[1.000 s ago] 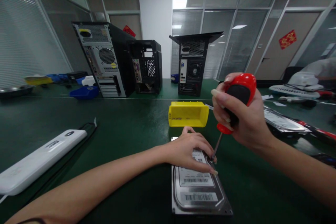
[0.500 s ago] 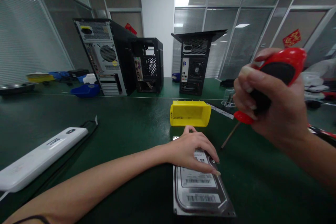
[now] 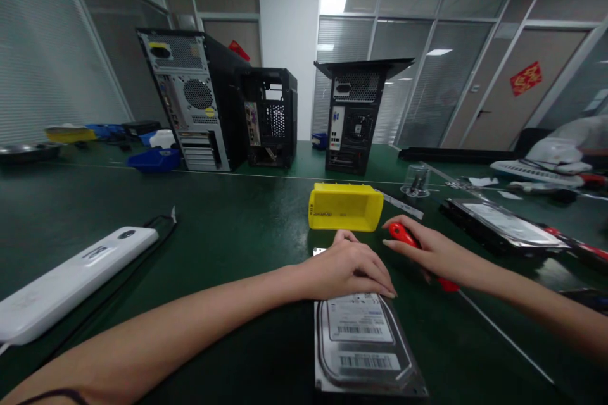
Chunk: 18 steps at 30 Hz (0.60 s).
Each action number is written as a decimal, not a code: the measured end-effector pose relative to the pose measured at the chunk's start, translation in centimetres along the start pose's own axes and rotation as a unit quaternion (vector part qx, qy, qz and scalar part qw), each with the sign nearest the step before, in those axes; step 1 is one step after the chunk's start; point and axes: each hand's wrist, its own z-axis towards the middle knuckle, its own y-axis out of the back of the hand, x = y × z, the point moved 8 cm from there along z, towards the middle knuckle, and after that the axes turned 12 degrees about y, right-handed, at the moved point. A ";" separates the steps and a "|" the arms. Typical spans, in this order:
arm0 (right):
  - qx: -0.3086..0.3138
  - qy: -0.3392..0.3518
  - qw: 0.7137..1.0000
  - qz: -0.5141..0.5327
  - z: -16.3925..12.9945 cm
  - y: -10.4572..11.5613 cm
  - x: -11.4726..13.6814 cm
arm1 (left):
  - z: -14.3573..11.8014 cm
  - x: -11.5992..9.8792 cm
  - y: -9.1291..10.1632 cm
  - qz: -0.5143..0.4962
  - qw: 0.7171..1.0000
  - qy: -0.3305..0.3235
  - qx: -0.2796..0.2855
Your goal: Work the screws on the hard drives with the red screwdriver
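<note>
A silver hard drive (image 3: 365, 361) with white labels lies in front of me. My left hand (image 3: 354, 269) rests over its far half, fingers curled across the top and fingertips at its right edge. To the right of the drive, my right hand (image 3: 422, 250) is low over the table, wrapped over a red and black screwdriver (image 3: 403, 235). The long shaft points back toward the lower right. Thumb and forefinger reach forward past the handle's end, while the other fingers are mostly hidden under the palm. Just beyond both hands stands a yellow bin (image 3: 346, 207).
A white power strip (image 3: 80, 285) with a dark cable lies left. Computer cases (image 3: 223, 101) stand at the back, with another case (image 3: 354, 117) right of them. A clear cup (image 3: 417, 180) and a second hard drive (image 3: 503, 224) are on the right. A blue bin (image 3: 154, 161) sits back left.
My right hand has come down toward the table, and the screwdriver has swung so its shaft points back to the right. My left hand stays on the drive, its thumb drawn in.
</note>
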 end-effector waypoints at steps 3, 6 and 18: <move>0.000 0.045 0.994 -0.102 0.1 -0.2 0.3 | 0.0 0.0 -0.1 -0.002 1.000 0.000 0.005; -0.006 0.066 0.988 -0.139 0.3 -0.3 0.1 | 0.1 0.0 -0.2 -0.002 1.000 0.008 0.009; 0.001 0.089 0.970 -0.228 0.3 -1.0 0.9 | 0.2 0.2 -0.1 -0.011 1.000 0.015 0.008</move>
